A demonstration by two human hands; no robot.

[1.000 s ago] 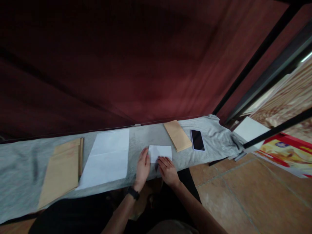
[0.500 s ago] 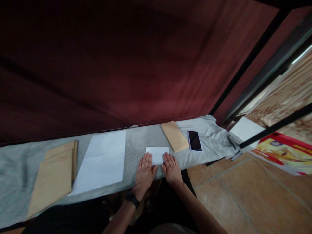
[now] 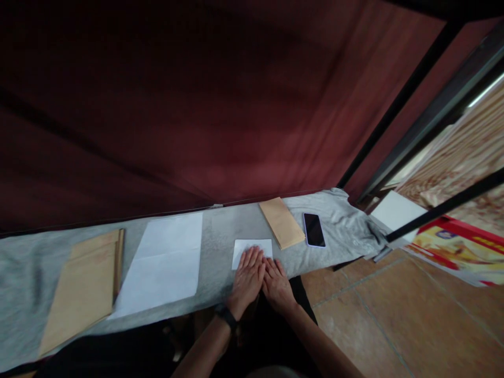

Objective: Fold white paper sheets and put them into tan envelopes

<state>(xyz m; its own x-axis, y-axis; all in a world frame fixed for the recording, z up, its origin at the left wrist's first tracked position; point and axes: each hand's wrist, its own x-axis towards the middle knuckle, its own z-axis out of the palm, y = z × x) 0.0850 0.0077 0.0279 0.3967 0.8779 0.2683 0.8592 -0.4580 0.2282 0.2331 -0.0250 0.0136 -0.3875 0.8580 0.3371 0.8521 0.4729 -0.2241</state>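
Observation:
A small white folded-looking paper [image 3: 241, 251] lies flat on the grey cloth near the front edge. My left hand [image 3: 249, 275] rests palm down over its middle and lower part, fingers stretched out. Close beside it, my right hand [image 3: 276, 283] lies flat with its fingertips at the paper's lower right corner. The two hands touch or nearly touch, hiding much of the paper's lower edge. Just beyond my right hand is a brown envelope [image 3: 282, 223]. On the left spreads a large white sheet [image 3: 165, 262] with a crease across it.
Several large brown envelopes [image 3: 84, 289] are stacked at the far left. A phone [image 3: 314, 230] lies right of the small envelope. Grey cloth [image 3: 220, 231] covers the narrow surface against a dark red curtain [image 3: 220, 131]. A black bar [image 3: 444, 205] and a red-yellow box [image 3: 460, 249] stand at right.
My left hand has slid right across the small white paper, up against my right hand. My right hand has shifted slightly down toward the paper's lower corner.

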